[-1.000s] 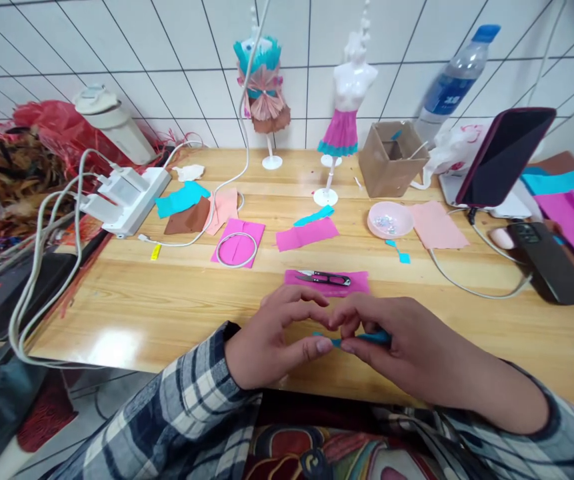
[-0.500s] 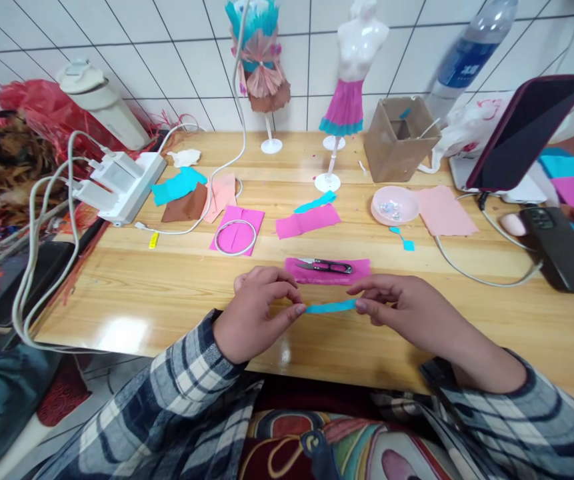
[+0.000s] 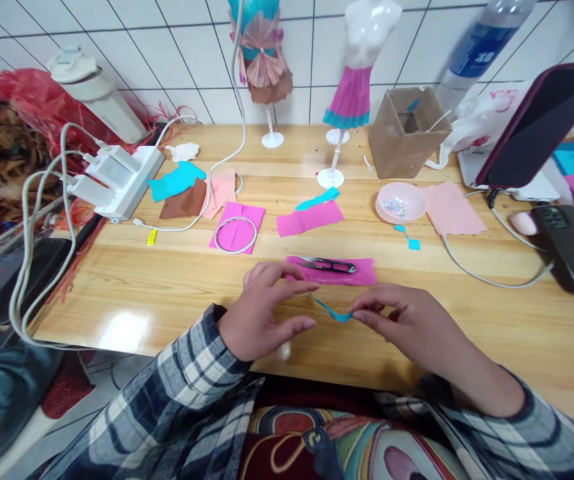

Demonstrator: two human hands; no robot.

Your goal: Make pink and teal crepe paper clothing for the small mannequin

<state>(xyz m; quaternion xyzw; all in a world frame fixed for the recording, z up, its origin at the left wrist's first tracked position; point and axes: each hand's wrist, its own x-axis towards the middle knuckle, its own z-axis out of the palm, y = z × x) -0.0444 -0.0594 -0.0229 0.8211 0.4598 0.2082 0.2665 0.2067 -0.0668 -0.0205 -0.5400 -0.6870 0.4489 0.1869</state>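
The right hand [image 3: 413, 323] pinches one end of a narrow blue strip [image 3: 337, 315] between thumb and fingertips; the rest bends over the wooden table [image 3: 167, 287] toward the left hand [image 3: 261, 315], whose thumb and forefinger stand apart. Just beyond, black snips [image 3: 334, 266] lie on a flat pink piece [image 3: 366, 272]; farther back sits a bowl [image 3: 417, 215]

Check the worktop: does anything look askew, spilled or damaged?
One small oddity: a loop of white cable lies on top of the magenta square, where it might get in the way. The pink bowl stands upright; I see no spill or clear damage.
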